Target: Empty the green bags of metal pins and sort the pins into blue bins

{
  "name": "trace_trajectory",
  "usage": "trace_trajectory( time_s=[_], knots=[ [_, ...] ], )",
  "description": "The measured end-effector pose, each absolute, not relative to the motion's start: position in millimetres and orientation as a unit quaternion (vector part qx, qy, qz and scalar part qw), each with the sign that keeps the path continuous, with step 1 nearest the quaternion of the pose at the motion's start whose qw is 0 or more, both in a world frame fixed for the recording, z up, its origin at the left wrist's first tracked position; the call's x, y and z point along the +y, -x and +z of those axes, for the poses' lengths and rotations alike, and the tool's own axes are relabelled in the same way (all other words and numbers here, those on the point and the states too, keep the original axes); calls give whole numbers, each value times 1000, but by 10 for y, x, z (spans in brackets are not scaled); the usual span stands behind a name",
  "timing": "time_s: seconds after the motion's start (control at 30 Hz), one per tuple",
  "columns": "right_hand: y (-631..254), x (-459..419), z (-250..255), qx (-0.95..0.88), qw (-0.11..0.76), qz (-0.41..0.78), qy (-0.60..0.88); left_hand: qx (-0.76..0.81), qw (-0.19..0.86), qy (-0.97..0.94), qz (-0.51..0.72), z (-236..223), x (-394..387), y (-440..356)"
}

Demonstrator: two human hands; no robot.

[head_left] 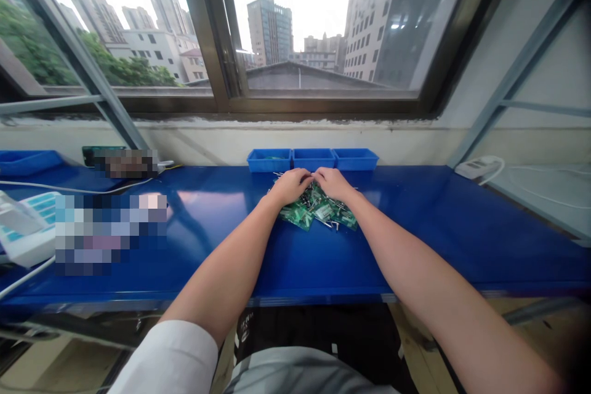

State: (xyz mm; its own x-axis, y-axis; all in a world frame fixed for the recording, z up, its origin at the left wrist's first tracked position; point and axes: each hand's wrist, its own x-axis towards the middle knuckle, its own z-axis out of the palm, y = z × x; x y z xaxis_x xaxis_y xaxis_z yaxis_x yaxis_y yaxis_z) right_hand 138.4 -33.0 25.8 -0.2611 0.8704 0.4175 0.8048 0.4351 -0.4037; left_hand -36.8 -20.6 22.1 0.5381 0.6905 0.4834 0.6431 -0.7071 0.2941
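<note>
A loose pile of green circuit boards [323, 212] lies on the blue tabletop, with metal pins or small silvery parts mixed in. Over the far left side of this pile is my left hand [292, 186], its fingers curled inward. My right hand [333, 184] mirrors it on the right, fingertips bent together close to those of the left. Whatever sits between the fingers is too small to make out. Just behind both hands stand three blue bins side by side: a left bin [269, 166] with some green pieces inside, a middle bin [314, 162] and a right bin [355, 162].
The blue table [314, 271] runs along a wall below a window. At the left are a blue tray [28, 163], a white device [28, 228], cables and blurred-out areas. A white power strip [478, 166] rests at the far right, near a grey metal frame post [498, 86].
</note>
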Motion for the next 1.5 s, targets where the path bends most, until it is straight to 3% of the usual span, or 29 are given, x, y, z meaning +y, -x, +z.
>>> trace_trajectory(
  time_s=[0.13, 0.33, 0.73, 1.03, 1.3, 1.5],
  knots=[
    [-1373, -337, 257, -784, 332, 84, 517, 363, 10, -886, 288, 253, -221, 352],
    [-1422, -289, 219, -733, 451, 247, 446, 389, 1, -875, 288, 241, -204, 361],
    [-1443, -342, 270, -658, 486, 395, 418, 380, 4, -870, 314, 256, -233, 356],
    [-1694, -204, 322, -623, 548, 152, 537, 443, 19, -853, 275, 198, -211, 369],
    [-2011, 64, 144, -581, 507, 181, 610, 447, 25, -863, 233, 180, -192, 381],
    [-1947, -37, 158, -624, 468, 81, 621, 445, 25, -866, 225, 168, -181, 384]
  ],
)
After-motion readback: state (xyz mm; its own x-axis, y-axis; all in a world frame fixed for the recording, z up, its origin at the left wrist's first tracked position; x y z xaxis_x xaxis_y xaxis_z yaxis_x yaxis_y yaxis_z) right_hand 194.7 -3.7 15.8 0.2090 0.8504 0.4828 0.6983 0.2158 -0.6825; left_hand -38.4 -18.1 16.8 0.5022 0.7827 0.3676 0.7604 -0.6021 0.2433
